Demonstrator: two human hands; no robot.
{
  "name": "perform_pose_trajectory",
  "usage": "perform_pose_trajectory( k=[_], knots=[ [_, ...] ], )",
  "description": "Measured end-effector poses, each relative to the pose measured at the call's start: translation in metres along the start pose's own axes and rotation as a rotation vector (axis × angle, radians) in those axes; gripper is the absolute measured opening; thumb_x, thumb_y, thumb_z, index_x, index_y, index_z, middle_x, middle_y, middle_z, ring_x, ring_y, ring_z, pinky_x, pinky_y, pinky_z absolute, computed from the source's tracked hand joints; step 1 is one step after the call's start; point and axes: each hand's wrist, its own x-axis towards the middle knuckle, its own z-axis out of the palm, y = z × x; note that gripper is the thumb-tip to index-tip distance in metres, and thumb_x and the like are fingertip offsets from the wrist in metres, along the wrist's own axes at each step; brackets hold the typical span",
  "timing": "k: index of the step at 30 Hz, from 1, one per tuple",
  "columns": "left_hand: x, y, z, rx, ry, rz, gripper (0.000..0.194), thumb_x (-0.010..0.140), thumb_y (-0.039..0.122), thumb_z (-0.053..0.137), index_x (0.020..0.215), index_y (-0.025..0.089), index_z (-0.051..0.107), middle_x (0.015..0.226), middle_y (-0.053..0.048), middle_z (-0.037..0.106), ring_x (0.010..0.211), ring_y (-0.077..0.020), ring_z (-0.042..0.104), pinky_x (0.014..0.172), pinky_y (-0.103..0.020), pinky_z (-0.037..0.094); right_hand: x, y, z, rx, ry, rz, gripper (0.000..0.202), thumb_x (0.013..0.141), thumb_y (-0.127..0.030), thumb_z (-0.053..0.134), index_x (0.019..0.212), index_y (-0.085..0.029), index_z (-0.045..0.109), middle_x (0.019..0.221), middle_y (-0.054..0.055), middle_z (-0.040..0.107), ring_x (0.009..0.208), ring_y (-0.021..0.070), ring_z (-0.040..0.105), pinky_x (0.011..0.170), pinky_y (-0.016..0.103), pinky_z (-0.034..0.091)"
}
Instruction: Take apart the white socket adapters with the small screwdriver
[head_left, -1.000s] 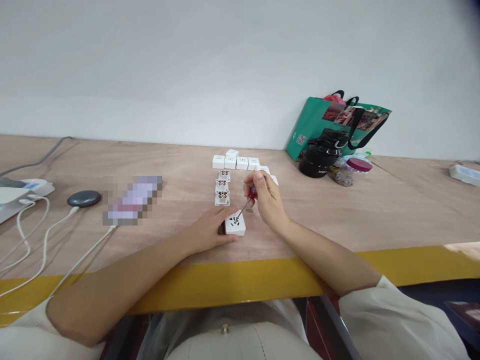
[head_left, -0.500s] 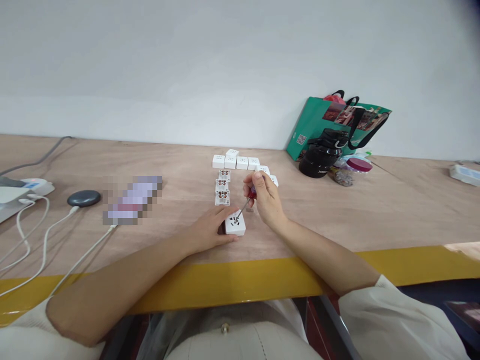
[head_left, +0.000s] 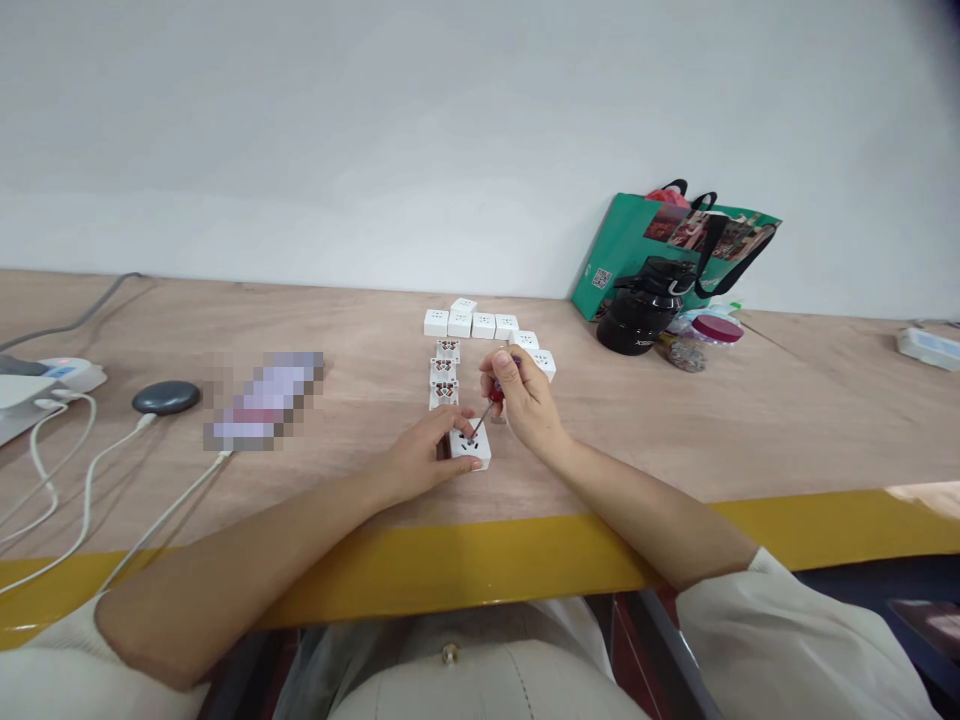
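right hand (head_left: 527, 400) gripping screwdriver (head_left: 486, 411) — shaft slanting down-left, tip in white socket (head_left: 472, 446) — left hand (head_left: 424, 452) clasping the socket.

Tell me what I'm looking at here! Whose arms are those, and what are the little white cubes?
The camera sits on a person's head and looks down, so the two arms are that person's own. There is only this one view.

The left hand steadies a small white socket block on the wooden table. The fingers of the right hand pinch a small screwdriver with a red handle, its tip pointing down into the block.

Behind the hands lie more white blocks in a row, and a few opened ones showing metal parts inside.

To the right stand a green bag and a black bottle. To the left are white cables and a dark round pad.
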Motion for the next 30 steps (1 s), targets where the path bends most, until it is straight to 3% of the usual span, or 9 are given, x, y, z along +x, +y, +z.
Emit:
perform_pose_trajectory(
  k=[4, 7, 10, 13, 18, 22, 30],
  knots=[
    [0.000, -0.002, 0.001, -0.079, 0.017, -0.028, 0.025, 0.074, 0.035, 0.065, 0.089, 0.022, 0.050, 0.127, -0.004, 0.047, 0.113, -0.0224, 0.048, 0.090, -0.035, 0.040, -0.001, 0.000, -0.001, -0.050, -0.045, -0.040, 0.033, 0.087, -0.051, 0.040, 0.080, -0.020, 0.048, 0.058, -0.005, 0.046, 0.048, 0.0063, 0.043, 0.044, 0.019, 0.038],
    [0.001, 0.000, 0.002, -0.170, 0.012, -0.062, 0.024, 0.075, 0.036, 0.063, 0.090, 0.021, 0.051, 0.126, -0.004, 0.048, 0.099, -0.0193, 0.054, 0.080, -0.031, 0.044, -0.004, -0.003, -0.002, -0.094, -0.110, -0.091, 0.031, 0.089, -0.049, 0.039, 0.081, -0.020, 0.048, 0.063, -0.004, 0.047, 0.053, 0.0075, 0.046, 0.048, 0.021, 0.039],
    [0.003, 0.005, 0.002, -0.158, -0.004, -0.141, 0.020, 0.079, 0.038, 0.056, 0.085, 0.020, 0.052, 0.103, -0.002, 0.058, 0.070, -0.0129, 0.053, 0.064, -0.027, 0.043, -0.007, -0.009, -0.002, -0.183, -0.176, -0.171, 0.030, 0.089, -0.048, 0.039, 0.083, -0.021, 0.049, 0.067, -0.002, 0.049, 0.056, 0.0085, 0.048, 0.051, 0.022, 0.040],
    [0.005, 0.011, 0.002, -0.108, 0.001, -0.210, 0.017, 0.081, 0.036, 0.051, 0.081, 0.019, 0.052, 0.082, 0.001, 0.059, 0.057, -0.0104, 0.044, 0.057, -0.024, 0.038, -0.008, -0.015, -0.004, -0.238, -0.204, -0.246, 0.028, 0.089, -0.047, 0.039, 0.085, -0.021, 0.049, 0.067, -0.002, 0.050, 0.057, 0.0092, 0.048, 0.054, 0.024, 0.041],
    [0.005, 0.009, 0.002, -0.165, 0.004, -0.223, 0.020, 0.079, 0.039, 0.053, 0.083, 0.019, 0.052, 0.103, -0.001, 0.060, 0.066, -0.0119, 0.050, 0.063, -0.026, 0.041, -0.005, -0.018, -0.008, -0.148, -0.096, -0.238, 0.026, 0.090, -0.045, 0.039, 0.085, -0.021, 0.048, 0.070, -0.002, 0.050, 0.058, 0.0090, 0.048, 0.051, 0.023, 0.040],
    [0.001, 0.005, 0.001, -0.207, -0.045, -0.225, 0.031, 0.073, 0.040, 0.063, 0.093, 0.021, 0.048, 0.116, -0.003, 0.056, 0.083, -0.0171, 0.056, 0.073, -0.031, 0.044, -0.004, -0.012, -0.007, -0.115, -0.094, -0.185, 0.027, 0.089, -0.046, 0.039, 0.084, -0.021, 0.048, 0.064, -0.004, 0.048, 0.055, 0.0083, 0.047, 0.049, 0.022, 0.039],
    [-0.001, 0.001, 0.000, -0.166, -0.076, -0.220, 0.040, 0.070, 0.034, 0.067, 0.101, 0.023, 0.045, 0.098, -0.002, 0.058, 0.081, -0.0188, 0.057, 0.071, -0.033, 0.045, -0.007, -0.008, -0.003, -0.087, -0.140, -0.168, 0.025, 0.090, -0.045, 0.040, 0.085, -0.021, 0.048, 0.063, -0.004, 0.047, 0.054, 0.0077, 0.046, 0.049, 0.021, 0.039]
  ],
)
